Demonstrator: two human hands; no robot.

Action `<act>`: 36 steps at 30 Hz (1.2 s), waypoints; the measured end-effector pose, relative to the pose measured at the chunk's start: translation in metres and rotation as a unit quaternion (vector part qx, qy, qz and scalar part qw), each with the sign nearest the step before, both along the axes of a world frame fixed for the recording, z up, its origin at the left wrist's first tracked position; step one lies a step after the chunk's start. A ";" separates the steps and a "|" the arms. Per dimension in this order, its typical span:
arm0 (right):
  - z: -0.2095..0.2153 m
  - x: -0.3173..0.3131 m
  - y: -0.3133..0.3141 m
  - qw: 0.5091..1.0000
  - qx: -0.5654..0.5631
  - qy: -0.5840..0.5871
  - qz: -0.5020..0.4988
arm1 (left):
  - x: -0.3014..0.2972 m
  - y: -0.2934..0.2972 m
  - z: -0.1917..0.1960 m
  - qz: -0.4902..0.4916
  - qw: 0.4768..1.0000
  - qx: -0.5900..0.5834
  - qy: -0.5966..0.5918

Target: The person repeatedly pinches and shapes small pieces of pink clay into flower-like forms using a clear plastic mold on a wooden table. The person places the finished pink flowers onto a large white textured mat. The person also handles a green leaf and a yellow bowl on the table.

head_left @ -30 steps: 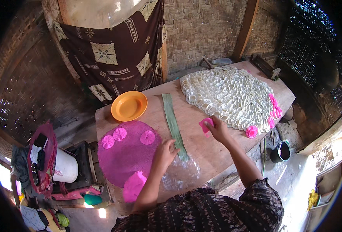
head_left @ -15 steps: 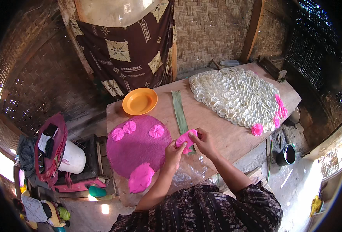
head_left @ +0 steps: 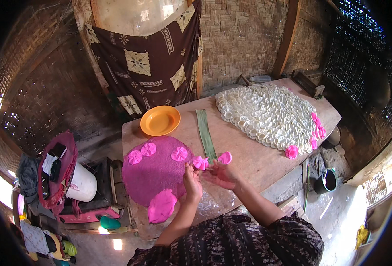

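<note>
My left hand (head_left: 192,185) pinches a pleated pink piece of soft dough (head_left: 200,162) over the right edge of a round purple mat (head_left: 154,177). Close beside it, my right hand (head_left: 223,176) is slightly blurred, its fingers closed at a second pink bit of dough (head_left: 225,158). Whether the two bits join behind the fingers is hidden. Three pleated pink rosettes, one of them a rosette (head_left: 179,154) at the right, lie on the mat. A flattened pink dough lump (head_left: 162,206) rests at its near edge. Beyond my hands lies a green leaf strip (head_left: 205,135).
An orange plate (head_left: 160,120) stands behind the mat on the wooden table (head_left: 258,175). Many overlapping white pleated discs (head_left: 262,117) cover the far right, with pink rosettes (head_left: 292,152) along their edge. A dark bucket (head_left: 326,181) stands on the floor at right, a white bucket (head_left: 81,184) at left.
The pink dough, earlier a smooth flap stretched between both hands, now shows as a gathered pleated part at the left hand and a bit at the right. Both hands have shifted slightly nearer me.
</note>
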State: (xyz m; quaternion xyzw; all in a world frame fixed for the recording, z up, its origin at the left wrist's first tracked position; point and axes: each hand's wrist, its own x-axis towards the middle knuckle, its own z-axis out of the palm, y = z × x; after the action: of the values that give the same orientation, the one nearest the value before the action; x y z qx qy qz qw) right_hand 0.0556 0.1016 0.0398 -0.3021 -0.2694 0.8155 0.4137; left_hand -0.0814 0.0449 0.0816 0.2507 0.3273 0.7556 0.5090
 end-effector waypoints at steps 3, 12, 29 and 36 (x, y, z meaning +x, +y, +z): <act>0.012 -0.016 -0.012 0.999 -0.035 0.018 -0.028 | 0.001 -0.006 0.010 0.018 0.997 -0.027 0.064; 0.110 -0.006 -0.038 0.602 0.627 -0.462 -0.174 | -0.010 -0.017 0.042 -0.053 0.962 0.041 0.265; 0.148 -0.001 -0.009 0.765 0.438 -0.435 0.184 | -0.036 -0.031 0.009 -0.199 0.973 -0.087 0.079; 0.138 -0.027 -0.047 0.439 0.648 -0.622 0.030 | -0.044 -0.034 0.009 -0.077 0.993 -0.086 -0.032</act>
State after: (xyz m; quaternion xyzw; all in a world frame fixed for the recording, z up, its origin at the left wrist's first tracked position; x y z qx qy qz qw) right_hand 0.0285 0.0542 0.1775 -0.3635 -0.9128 0.0080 0.1857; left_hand -0.1257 0.0110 0.0906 0.2064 0.3543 0.6911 0.5952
